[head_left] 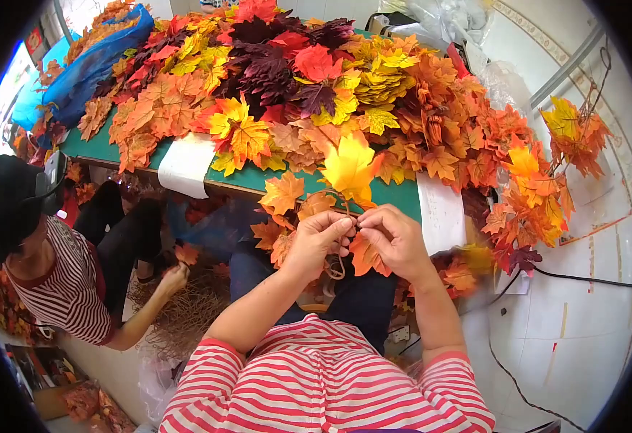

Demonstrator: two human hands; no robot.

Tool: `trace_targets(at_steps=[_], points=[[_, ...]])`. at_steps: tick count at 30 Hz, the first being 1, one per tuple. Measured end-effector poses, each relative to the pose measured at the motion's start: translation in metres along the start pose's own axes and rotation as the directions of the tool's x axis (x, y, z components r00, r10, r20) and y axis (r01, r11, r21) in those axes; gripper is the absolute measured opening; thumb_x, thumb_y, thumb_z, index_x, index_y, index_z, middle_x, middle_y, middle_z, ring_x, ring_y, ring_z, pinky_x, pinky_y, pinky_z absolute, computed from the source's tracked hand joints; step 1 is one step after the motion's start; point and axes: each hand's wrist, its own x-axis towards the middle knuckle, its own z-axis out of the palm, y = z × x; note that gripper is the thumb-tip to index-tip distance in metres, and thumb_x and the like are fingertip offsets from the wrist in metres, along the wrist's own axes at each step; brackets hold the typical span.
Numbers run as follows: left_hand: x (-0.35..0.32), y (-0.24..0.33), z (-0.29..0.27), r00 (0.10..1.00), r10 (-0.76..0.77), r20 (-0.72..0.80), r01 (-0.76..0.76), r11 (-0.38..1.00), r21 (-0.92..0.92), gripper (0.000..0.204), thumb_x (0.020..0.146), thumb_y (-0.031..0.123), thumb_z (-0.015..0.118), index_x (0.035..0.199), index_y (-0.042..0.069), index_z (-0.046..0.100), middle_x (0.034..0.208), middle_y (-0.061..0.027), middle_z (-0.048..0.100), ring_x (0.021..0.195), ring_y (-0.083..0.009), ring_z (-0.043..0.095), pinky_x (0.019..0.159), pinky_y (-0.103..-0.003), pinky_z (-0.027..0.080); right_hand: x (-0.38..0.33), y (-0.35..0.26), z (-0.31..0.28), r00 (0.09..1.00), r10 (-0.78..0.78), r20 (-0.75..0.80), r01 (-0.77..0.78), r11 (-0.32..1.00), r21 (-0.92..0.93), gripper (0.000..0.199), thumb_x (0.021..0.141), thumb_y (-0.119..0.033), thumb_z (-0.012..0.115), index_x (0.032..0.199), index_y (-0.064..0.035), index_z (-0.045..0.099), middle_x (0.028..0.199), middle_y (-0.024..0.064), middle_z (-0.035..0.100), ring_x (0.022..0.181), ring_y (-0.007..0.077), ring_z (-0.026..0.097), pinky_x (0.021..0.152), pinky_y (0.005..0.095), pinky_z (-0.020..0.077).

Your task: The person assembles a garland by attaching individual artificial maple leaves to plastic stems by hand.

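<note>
My left hand (321, 244) pinches a thin brown vine stem (336, 268) that loops below its fingers, above my lap. Close on its right, the fingertips of my right hand (397, 239) are pressed together beside the stem; what they grip is too small to make out. Just above both hands stands a yellow artificial maple leaf (350, 166). Orange artificial leaves (283, 192) hang to the left of my left hand. Another orange leaf (368, 257) hangs under my right fingertips, partly covered by them.
A green table (402, 195) bears a big heap of red, yellow, orange and dark purple leaves (258, 72). White paper sheets (442, 213) drape over its edge. A finished-looking leaf garland (547, 187) hangs at right. At left a seated person (56, 260) handles a leaf above brown vines (179, 310).
</note>
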Motion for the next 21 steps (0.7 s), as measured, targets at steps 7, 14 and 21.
trace_targets(at_steps=[7, 14, 21], points=[[0.001, 0.004, 0.007, 0.996, 0.062, -0.070, -0.065, 0.997, -0.037, 0.014, 0.088, 0.016, 0.061, 0.090, 0.003, 0.062, 0.076, -0.0015, 0.061, 0.063, -0.0061, 0.055, 0.054, -0.020, 0.049, -0.003, -0.001, 0.010, 0.994, 0.008, -0.111, -0.009, 1.000, -0.015, 0.010, 0.074, 0.001, 0.066, 0.080, 0.0004, 0.058, 0.082, 0.0099, 0.059, 0.075, 0.0206, 0.060, 0.064, 0.0281, 0.0481], [-0.001, -0.002, 0.009, 0.988, 0.099, -0.118, -0.103, 0.994, -0.028, 0.015, 0.088, 0.016, 0.061, 0.091, 0.002, 0.061, 0.077, -0.0018, 0.060, 0.064, -0.0062, 0.055, 0.055, -0.020, 0.049, -0.009, -0.001, 0.016, 0.987, 0.056, -0.153, -0.053, 0.998, 0.018, 0.010, 0.073, 0.000, 0.068, 0.080, -0.0005, 0.060, 0.083, 0.0089, 0.060, 0.073, 0.0194, 0.060, 0.064, 0.0270, 0.0480], [-0.002, -0.002, 0.011, 0.989, 0.097, -0.115, -0.103, 0.993, -0.053, 0.015, 0.088, 0.016, 0.060, 0.091, 0.002, 0.061, 0.077, -0.0022, 0.061, 0.065, -0.0066, 0.055, 0.055, -0.020, 0.050, -0.011, 0.000, 0.019, 0.984, 0.030, -0.178, -0.034, 0.999, -0.022, 0.010, 0.075, 0.004, 0.067, 0.081, 0.0015, 0.060, 0.086, 0.0076, 0.058, 0.074, 0.0119, 0.059, 0.064, 0.0224, 0.0486]])
